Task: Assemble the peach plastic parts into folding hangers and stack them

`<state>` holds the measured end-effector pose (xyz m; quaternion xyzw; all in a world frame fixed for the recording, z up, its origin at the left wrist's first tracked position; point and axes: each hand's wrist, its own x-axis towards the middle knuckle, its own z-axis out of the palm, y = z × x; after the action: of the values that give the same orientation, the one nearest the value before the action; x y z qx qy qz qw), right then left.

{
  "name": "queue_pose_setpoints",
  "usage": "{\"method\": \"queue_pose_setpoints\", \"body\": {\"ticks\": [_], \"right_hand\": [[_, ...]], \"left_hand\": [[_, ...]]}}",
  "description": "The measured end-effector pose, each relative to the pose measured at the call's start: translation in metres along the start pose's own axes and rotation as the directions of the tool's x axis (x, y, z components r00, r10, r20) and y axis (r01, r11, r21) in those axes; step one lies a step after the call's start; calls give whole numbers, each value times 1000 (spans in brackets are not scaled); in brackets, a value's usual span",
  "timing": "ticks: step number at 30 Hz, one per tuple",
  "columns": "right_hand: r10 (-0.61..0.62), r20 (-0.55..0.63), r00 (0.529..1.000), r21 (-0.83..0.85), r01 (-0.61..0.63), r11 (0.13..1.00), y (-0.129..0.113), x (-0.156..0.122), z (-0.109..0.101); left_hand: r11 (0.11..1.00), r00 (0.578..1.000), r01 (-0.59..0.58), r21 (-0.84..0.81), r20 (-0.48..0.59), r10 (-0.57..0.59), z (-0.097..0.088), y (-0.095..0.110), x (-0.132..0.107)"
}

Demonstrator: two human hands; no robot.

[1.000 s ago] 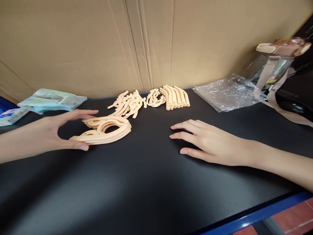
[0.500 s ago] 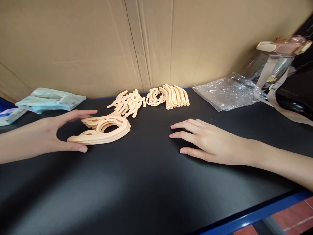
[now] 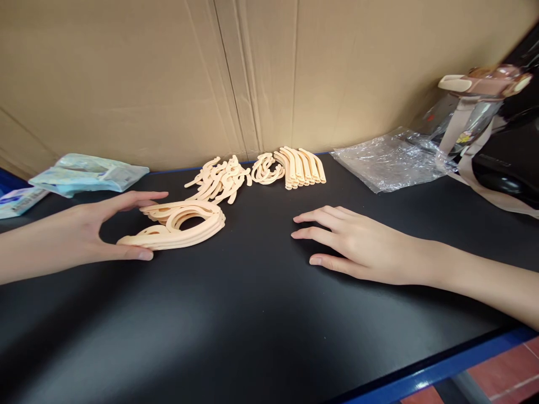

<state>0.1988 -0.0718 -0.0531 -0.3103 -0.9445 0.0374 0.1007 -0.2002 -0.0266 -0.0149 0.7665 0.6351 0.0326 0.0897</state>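
Note:
My left hand [image 3: 95, 233] lies on the black tabletop [image 3: 252, 314] with thumb and fingers spread around the left end of a stack of peach curved plastic pieces [image 3: 181, 227]; the thumb and a fingertip touch it. My right hand [image 3: 353, 244] rests flat on the table to the right, fingers stretched out, holding nothing. Behind the stack lie a loose heap of small peach hooks [image 3: 221, 179], a small coil of them [image 3: 266, 168], and a neat row of curved peach strips [image 3: 304, 166].
A cardboard wall [image 3: 252, 78] backs the table. Pale blue packets [image 3: 88, 173] lie at the far left, a crinkled clear plastic bag [image 3: 389, 161] at the back right, and a clear jug with a pinkish lid [image 3: 475, 106] beside it. The table's blue edge [image 3: 442, 367] runs at lower right.

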Motion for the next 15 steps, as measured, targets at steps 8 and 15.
{"method": "queue_pose_setpoints", "body": {"ticks": [8, 15], "right_hand": [[6, 15, 1000, 4, -6, 1000, 0, 0, -1], [7, 11, 1000, 9, -7, 1000, -1, 0, -1]], "left_hand": [[999, 1000, -20, -38, -17, 20, 1, 1, -1], [999, 1000, -9, -45, -13, 8, 1, 2, -1]]}}
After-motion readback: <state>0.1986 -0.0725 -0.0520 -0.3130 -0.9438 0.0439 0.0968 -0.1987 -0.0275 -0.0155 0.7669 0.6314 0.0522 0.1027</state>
